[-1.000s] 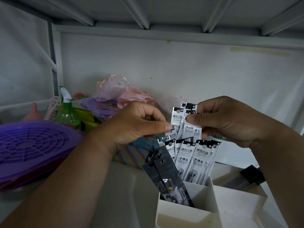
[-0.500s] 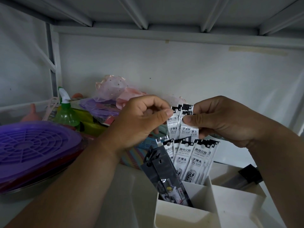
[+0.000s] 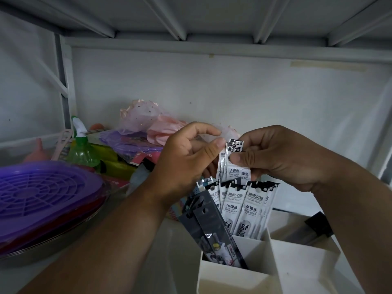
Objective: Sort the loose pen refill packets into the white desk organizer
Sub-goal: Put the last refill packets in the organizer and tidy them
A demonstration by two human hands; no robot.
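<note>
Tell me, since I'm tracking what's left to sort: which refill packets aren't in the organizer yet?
The small bunch of white packets pinched between both hands, above the white organizer. The other white packets already stand in its compartment.

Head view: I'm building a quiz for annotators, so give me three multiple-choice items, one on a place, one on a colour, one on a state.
1. Where do the sorted white refill packets stand?
A. in the white organizer
B. on the purple lid
C. under the spray bottle

2. What colour is the ribbed lid at left?
A. green
B. purple
C. white

3. What is the right hand doing?
A. hanging idle
B. pressing the wall
C. pinching held packets

Key: 1 A, their lower ends sit in its compartment; 2 B, plainly purple; 3 C, thumb clamps them.
</note>
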